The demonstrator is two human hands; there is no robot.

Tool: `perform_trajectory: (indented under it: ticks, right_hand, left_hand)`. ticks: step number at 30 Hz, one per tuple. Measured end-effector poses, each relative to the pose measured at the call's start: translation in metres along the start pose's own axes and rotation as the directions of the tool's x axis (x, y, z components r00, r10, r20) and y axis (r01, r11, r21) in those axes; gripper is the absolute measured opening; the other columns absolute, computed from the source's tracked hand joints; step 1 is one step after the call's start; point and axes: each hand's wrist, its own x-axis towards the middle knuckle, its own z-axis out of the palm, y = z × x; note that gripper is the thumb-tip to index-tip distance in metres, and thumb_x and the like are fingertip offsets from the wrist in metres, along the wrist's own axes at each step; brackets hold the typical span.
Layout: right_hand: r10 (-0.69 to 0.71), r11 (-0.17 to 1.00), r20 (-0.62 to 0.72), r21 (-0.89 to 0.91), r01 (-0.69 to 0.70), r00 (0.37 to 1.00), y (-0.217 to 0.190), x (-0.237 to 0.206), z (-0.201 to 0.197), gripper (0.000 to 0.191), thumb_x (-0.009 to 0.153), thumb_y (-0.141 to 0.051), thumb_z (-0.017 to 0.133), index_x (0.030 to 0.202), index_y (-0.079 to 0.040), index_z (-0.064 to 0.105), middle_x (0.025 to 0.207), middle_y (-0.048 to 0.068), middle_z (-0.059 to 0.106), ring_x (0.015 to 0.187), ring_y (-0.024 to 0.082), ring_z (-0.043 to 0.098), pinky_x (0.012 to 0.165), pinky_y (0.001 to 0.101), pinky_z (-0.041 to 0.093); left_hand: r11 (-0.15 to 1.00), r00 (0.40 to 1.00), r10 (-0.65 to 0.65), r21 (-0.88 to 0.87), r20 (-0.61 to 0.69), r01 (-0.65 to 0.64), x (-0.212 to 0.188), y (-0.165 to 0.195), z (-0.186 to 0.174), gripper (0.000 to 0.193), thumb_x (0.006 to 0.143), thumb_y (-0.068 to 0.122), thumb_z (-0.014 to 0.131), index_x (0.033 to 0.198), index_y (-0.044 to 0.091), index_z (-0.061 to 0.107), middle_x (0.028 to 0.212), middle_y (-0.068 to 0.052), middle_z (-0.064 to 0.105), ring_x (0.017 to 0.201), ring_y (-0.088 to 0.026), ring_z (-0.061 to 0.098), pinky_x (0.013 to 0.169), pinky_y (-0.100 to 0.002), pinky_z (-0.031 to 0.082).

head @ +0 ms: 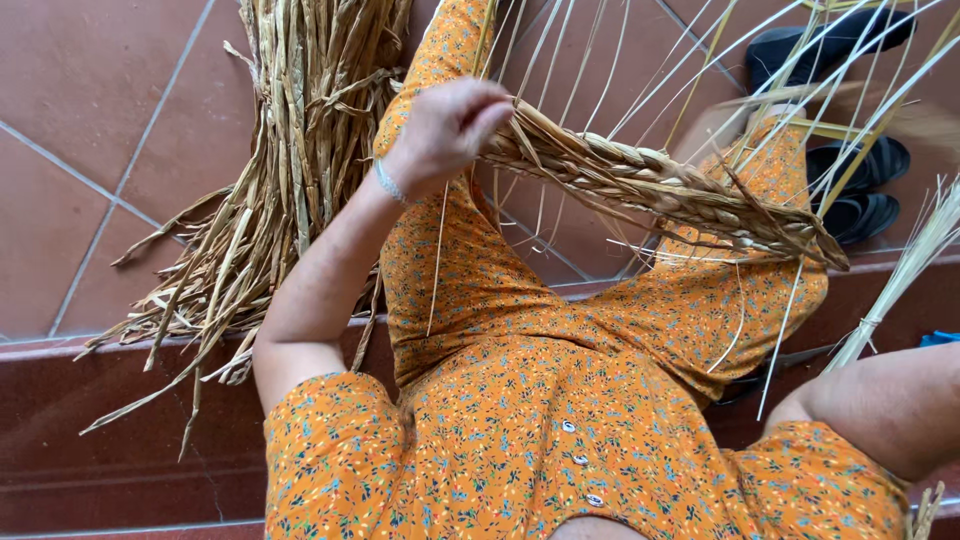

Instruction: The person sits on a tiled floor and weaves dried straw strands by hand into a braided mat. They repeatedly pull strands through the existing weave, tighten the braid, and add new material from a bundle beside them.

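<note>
My left hand [445, 128] is raised in front of me, fingers closed around the near end of a braided band of dry straw [660, 190]. The braid runs right and down across my lap to a frayed tip near my right knee. Many thin pale stalks [600, 60] fan upward out of the braid. I am wearing an orange flowered dress [520, 400]. My right arm [890, 400] leaves the picture at the right edge, and its hand is out of view.
A large heap of dried flat leaves [290, 160] lies on the red tiled floor [90, 110] to my left, spilling over the step edge [120, 350]. Black sandals [860, 190] sit at the upper right. A tied bunch of pale stalks [905, 275] stands at the right.
</note>
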Motion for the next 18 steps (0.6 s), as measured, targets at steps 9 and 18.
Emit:
perform_trajectory:
  ticks: [9, 18]
  right_hand:
    - [-0.309, 0.951, 0.569, 0.191, 0.243, 0.763, -0.047, -0.045, 0.096, 0.006, 0.109, 0.000, 0.080, 0.107, 0.001, 0.075, 0.090, 0.006, 0.066, 0.075, 0.008, 0.061, 0.063, 0.0230, 0.047]
    - [-0.421, 0.890, 0.502, 0.070, 0.450, 0.755, -0.045, -0.095, 0.196, 0.018, 0.098, -0.015, 0.078, 0.087, -0.009, 0.066, 0.101, 0.004, 0.069, 0.098, 0.025, 0.054, 0.088, 0.0390, 0.046]
  left_hand:
    - [0.993, 0.997, 0.026, 0.113, 0.076, -0.035, 0.056, -0.023, 0.022, 0.014, 0.088, 0.001, 0.076, 0.094, 0.007, 0.065, 0.078, -0.009, 0.066, 0.071, -0.025, 0.069, 0.068, -0.039, 0.055]
    - [0.934, 0.941, 0.335, 0.149, -0.046, -0.325, 0.011, -0.011, 0.007, 0.018, 0.091, -0.006, 0.073, 0.097, 0.002, 0.058, 0.114, -0.014, 0.067, 0.096, -0.029, 0.073, 0.079, -0.035, 0.061]
